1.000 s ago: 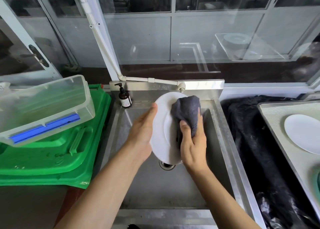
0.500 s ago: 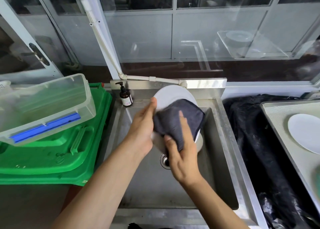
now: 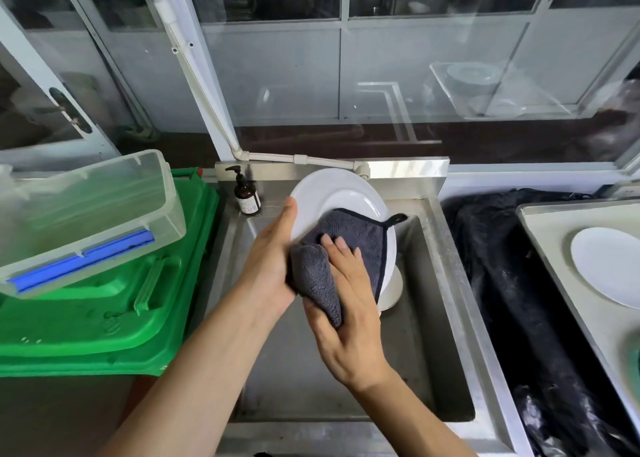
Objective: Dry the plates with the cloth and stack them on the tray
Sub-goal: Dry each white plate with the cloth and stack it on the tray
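Head view: two bare forearms reach up from the bottom edge into the middle of the frame, over a steel sink [image 3: 429,370].
Right hand [image 3: 346,318]: lower centre, nearest the camera; fingers lie fairly straight on top of a dark grey cloth [image 3: 332,259], thumb tucked under its lower fold, pressing it onto the plate.
Left hand [image 3: 273,266]: just left of the cloth; palm and thumb cup the plate's left rim, fingers hidden behind it.
Plate [image 3: 343,197]: white, held tilted above the sink at centre frame, face toward the camera, upper half bare, lower half under the cloth.
Second plate [image 3: 393,288]: a white edge shows behind and below the held one; how it rests cannot be told.
Tray [image 3: 540,248]: right edge of the frame, well apart from the sink, already carrying one white plate [image 3: 606,266].
Key relation: the tray lies to the right of the held plate, on the right hand's side, so the carry probably runs rightward across the sink rim.
Farther back: a soap bottle [image 3: 246,197] at the sink's upper left corner.
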A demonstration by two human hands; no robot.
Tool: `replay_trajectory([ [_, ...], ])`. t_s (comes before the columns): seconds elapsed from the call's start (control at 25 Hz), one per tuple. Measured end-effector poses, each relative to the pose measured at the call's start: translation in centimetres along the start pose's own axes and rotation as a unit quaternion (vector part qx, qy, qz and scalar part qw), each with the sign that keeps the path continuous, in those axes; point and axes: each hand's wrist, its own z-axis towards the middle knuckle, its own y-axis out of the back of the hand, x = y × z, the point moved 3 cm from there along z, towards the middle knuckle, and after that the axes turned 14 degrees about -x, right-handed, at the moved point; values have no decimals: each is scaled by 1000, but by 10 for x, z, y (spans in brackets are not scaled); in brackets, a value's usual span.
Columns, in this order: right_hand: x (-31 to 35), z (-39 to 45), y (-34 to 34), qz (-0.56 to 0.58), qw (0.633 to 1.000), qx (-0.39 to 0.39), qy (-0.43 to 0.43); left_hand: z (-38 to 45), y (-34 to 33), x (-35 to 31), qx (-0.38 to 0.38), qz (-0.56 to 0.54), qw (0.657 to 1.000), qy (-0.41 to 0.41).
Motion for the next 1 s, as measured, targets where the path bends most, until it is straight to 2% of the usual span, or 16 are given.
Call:
replay_trajectory([
  [0.16, -11, -14, 15, -21, 998, 40, 45, 2, 5, 6, -28, 8, 999, 31],
  [0.24, -19, -27, 27, -22, 999, 24, 19, 3, 4, 3, -26, 6, 999, 18],
  [0.28, -24, -33, 32, -9, 999, -1, -40, 4, 5, -1, -14, 1, 1000, 9],
  [0.32, -30, -36, 36, 13, 990, -44, -135, 5, 7, -4, 3, 1, 1000, 0],
  [0.4, -42, -29, 44, 53, 934, -154, -318, 4, 11, -9, 36, 24, 999, -16],
  [0.48, -55, -4, 55, 38, 901, -229, -367, 3, 13, -6, 68, 48, 996, -18],
  [0.56, -61, 31, 62, 33, 902, -222, -369, 0, 10, -2, 96, 63, 993, -19],
  [0.68, -58, 69, 60, 14, 930, -167, -327, -4, 7, 1, 109, 76, 991, -16],
  [0.8, -44, 92, 42, -4, 965, -96, -246, -5, 2, 8, 93, 83, 992, -10],
  [0.88, -27, 98, 24, 4, 986, -41, -159, -7, -1, 14, 57, 74, 996, 3],
  [1.0, -8, 91, 4, 42, 996, 3, -80, -6, -3, 14, 49, 65, 997, 19],
])
